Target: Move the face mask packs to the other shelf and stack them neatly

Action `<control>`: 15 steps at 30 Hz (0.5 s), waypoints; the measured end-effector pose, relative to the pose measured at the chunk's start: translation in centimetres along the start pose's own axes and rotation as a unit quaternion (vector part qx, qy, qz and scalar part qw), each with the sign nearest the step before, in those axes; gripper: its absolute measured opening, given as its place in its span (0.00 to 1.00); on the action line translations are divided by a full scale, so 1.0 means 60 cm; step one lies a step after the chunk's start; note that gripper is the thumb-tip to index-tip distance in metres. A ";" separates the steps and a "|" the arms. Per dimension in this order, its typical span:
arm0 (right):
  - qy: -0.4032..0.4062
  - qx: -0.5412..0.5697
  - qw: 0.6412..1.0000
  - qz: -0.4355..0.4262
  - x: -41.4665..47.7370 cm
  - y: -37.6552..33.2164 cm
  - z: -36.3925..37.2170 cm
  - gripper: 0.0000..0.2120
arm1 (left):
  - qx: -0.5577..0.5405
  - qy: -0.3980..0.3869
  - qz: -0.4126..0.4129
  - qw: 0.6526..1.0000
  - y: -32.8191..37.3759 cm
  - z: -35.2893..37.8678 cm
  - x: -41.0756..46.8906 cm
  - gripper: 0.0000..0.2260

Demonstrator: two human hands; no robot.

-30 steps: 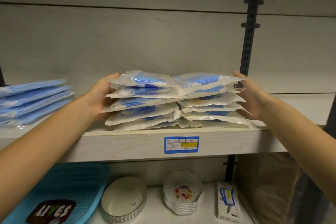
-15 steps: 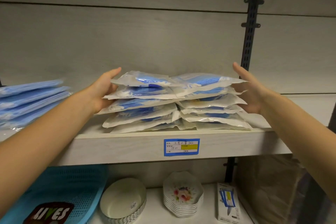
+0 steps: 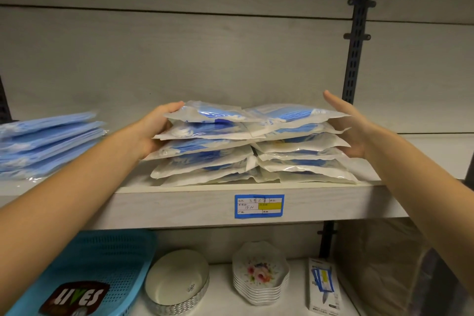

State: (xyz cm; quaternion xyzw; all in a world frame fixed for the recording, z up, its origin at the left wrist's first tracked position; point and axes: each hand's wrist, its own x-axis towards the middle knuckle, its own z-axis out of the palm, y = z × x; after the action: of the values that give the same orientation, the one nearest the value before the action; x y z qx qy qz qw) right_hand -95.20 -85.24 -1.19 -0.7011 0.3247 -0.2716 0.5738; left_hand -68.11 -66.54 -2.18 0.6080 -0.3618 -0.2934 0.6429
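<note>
Curls the left grip [image 3: 156,131] round the left end of the face mask packs [image 3: 251,141], lays the right grip [image 3: 351,128] flat and spread against their right end, stack lengthwise between them along the shelf's [image 3: 179,202] front edge.

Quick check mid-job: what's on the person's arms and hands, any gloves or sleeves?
Nothing worn shows. The left hand and right hand are bare, with no gloves, rings or watch visible. The left forearm and right forearm are uncovered, with no sleeve in frame.
</note>
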 end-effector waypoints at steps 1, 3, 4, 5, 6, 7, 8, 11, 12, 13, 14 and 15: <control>0.004 -0.003 1.000 0.008 -0.006 -0.002 -0.003 0.29 | 0.003 0.010 -0.002 1.000 0.001 0.000 -0.003 0.15; 0.031 0.001 0.999 0.007 -0.018 -0.005 -0.007 0.31 | 0.006 0.027 -0.014 1.000 0.004 -0.008 -0.007 0.15; 0.043 0.003 0.999 -0.002 -0.020 -0.006 -0.010 0.33 | 0.007 0.037 -0.023 0.999 0.006 -0.011 -0.009 0.15; 0.053 -0.005 0.998 -0.017 -0.024 -0.006 -0.013 0.34 | 0.010 0.048 -0.034 0.998 0.010 -0.014 -0.011 0.15; 0.064 -0.018 0.997 -0.049 -0.032 -0.005 -0.014 0.32 | 0.034 0.063 -0.036 0.997 0.013 -0.016 -0.015 0.15; 0.075 -0.034 0.993 -0.089 -0.040 -0.004 -0.016 0.28 | 0.071 0.082 -0.032 0.994 0.017 -0.017 -0.021 0.13; 0.094 -0.051 0.987 -0.124 -0.043 -0.004 -0.019 0.24 | 0.118 0.100 -0.018 0.988 0.019 -0.020 -0.025 0.11; 0.160 -0.131 0.957 -0.204 -0.057 -0.019 -0.014 0.14 | 0.240 0.139 0.083 0.957 0.031 -0.033 -0.043 0.06; 0.174 -0.176 0.939 -0.238 -0.066 -0.023 -0.011 0.13 | 0.275 0.144 0.124 0.943 0.034 -0.040 -0.053 0.06; 0.187 -0.231 0.916 -0.270 -0.075 -0.026 -0.008 0.12 | 0.321 0.155 0.166 0.920 0.037 -0.048 -0.063 0.07; 0.199 -0.292 0.887 -0.298 -0.085 -0.030 -0.003 0.11 | 0.381 0.172 0.206 0.885 0.038 -0.059 -0.073 0.08; 0.206 -0.348 0.857 -0.321 -0.096 -0.035 0.005 0.12 | 0.444 0.194 0.241 0.841 0.039 -0.069 -0.087 0.08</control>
State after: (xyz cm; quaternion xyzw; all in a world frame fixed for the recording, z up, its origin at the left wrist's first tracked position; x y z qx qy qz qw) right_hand -98.39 -80.35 0.74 -0.8485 0.2657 -0.4480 0.0938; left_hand -67.80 -59.73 -0.43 0.7666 -0.4561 0.1864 0.4117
